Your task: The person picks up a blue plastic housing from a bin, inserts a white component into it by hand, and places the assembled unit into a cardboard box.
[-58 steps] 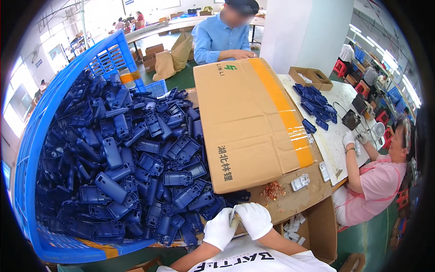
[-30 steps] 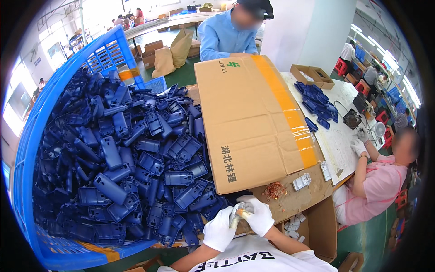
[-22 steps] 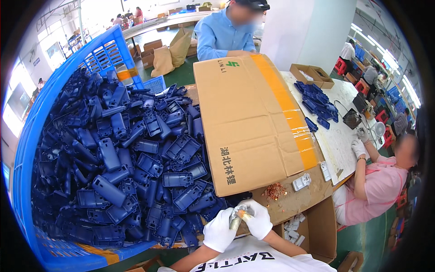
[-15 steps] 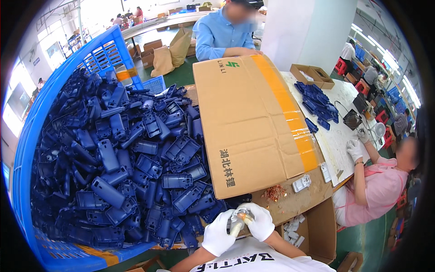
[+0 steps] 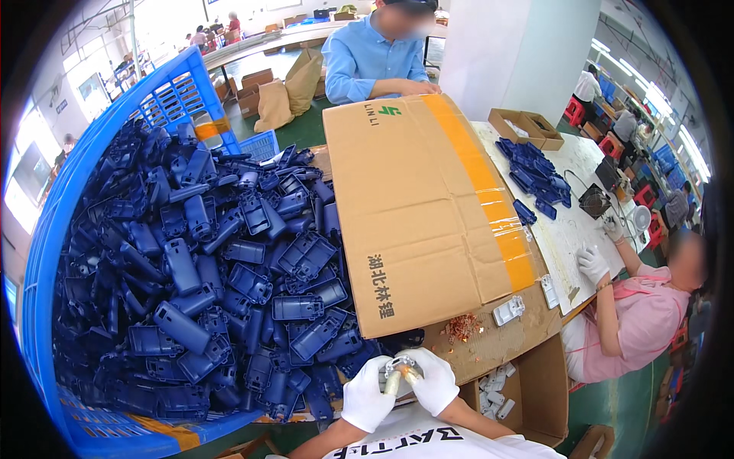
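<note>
In front of my chest, my left hand (image 5: pixel 370 395) and my right hand (image 5: pixel 433 380), both in white gloves, are closed around a small pale grey plastic part (image 5: pixel 397 362). Its upper edge has cut-out, frame-like shapes; the fingers hide the rest. Both thumbs press toward each other on its near side. Just beyond the hands lies a pile of reddish-orange scraps (image 5: pixel 463 327) on the brown work surface (image 5: pixel 501 346). A white plastic housing (image 5: pixel 509 310) rests to the right of the scraps.
A large blue crate (image 5: pixel 46 252) full of dark blue plastic housings (image 5: pixel 183 264) stands at left. Ahead is a big cardboard box (image 5: pixel 417 214). An open carton (image 5: pixel 540 394) with white parts is at right. Co-workers sit across and at right, beside more blue parts (image 5: pixel 533 174).
The grey part has turned slightly between my hands, showing more of its cut-out edge. At right, the co-worker's nearer gloved hand has moved a little left and down.
</note>
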A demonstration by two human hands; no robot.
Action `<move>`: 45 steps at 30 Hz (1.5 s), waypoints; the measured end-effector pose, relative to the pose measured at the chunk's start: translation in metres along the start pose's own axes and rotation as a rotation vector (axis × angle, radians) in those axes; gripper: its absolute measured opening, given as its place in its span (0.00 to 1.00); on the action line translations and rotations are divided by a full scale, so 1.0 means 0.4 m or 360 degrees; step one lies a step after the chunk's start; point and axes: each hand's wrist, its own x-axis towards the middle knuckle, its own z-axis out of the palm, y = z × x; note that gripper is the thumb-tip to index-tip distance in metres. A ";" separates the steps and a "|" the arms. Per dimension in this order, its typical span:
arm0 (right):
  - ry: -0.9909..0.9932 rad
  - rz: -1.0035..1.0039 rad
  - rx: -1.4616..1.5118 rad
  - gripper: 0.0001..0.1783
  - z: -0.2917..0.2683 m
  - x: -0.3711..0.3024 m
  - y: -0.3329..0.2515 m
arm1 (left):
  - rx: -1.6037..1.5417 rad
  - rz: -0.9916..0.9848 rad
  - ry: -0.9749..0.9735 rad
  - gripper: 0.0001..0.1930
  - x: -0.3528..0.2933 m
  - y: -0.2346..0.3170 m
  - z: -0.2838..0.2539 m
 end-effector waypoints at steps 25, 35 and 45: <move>0.0003 -0.0193 -0.0276 0.13 0.006 -0.001 -0.008 | 0.0249 0.0272 0.0088 0.13 0.019 0.028 -0.018; 0.0036 -0.0233 -0.0256 0.13 0.018 -0.006 -0.005 | 0.0308 0.0279 0.0095 0.12 0.016 -0.001 -0.006; -0.0085 -0.0094 -0.0249 0.16 0.000 -0.001 -0.019 | 0.0301 0.0333 0.0094 0.12 0.024 0.011 -0.013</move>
